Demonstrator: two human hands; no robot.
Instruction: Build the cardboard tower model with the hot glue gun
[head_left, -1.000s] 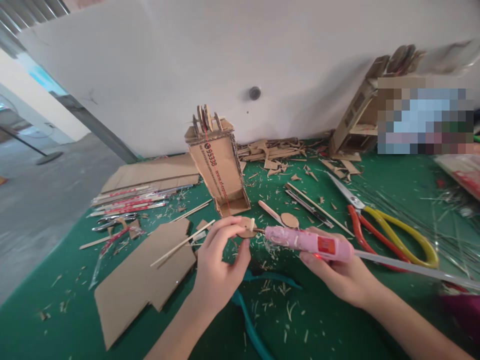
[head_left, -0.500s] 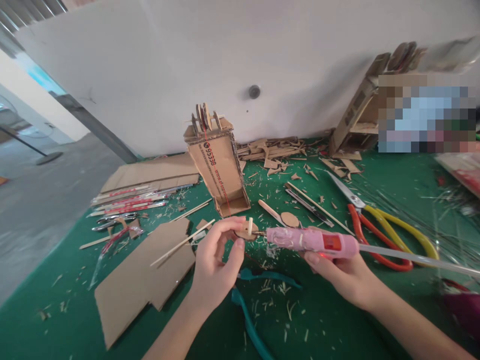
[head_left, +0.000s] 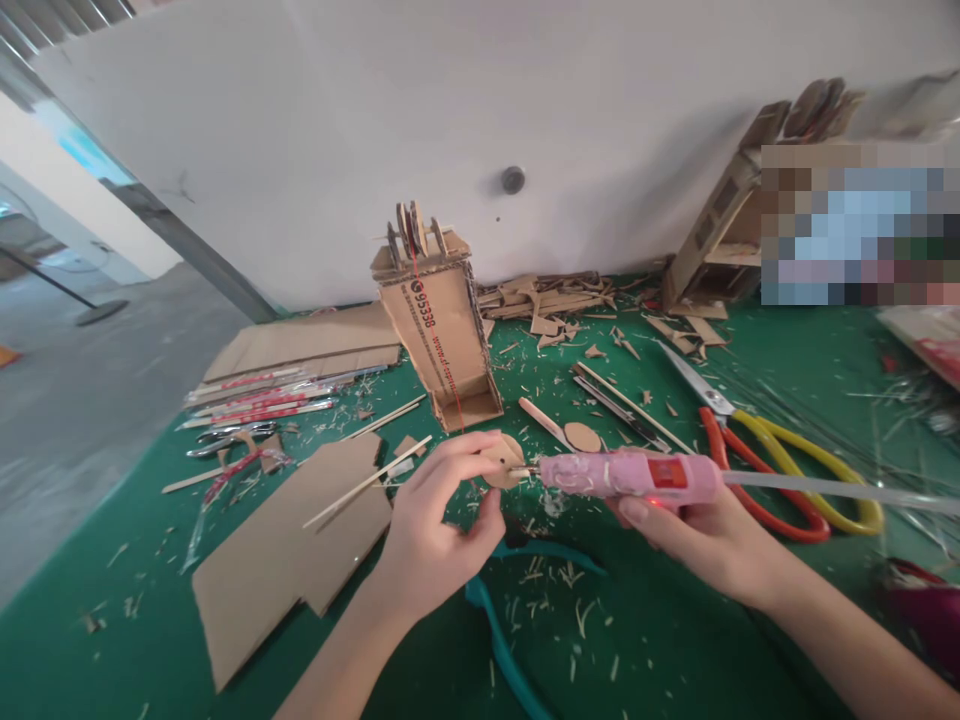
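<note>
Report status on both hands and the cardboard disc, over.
Left hand pinching cardboard disc. Right hand gripping pink glue gun, nozzle at disc. Nothing visibly blocking the nozzle.

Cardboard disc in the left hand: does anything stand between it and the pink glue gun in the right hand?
Nothing visible does. The nozzle of the pink glue gun is at the cardboard disc, opposite the left hand; contact is unclear. The teal handles lie below.

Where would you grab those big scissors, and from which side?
Probably by the red and yellow handle loops, coming from the near right: the scissors lie flat with blades pointing away toward the wall, though the clear stick passes across the loops in view.
</note>
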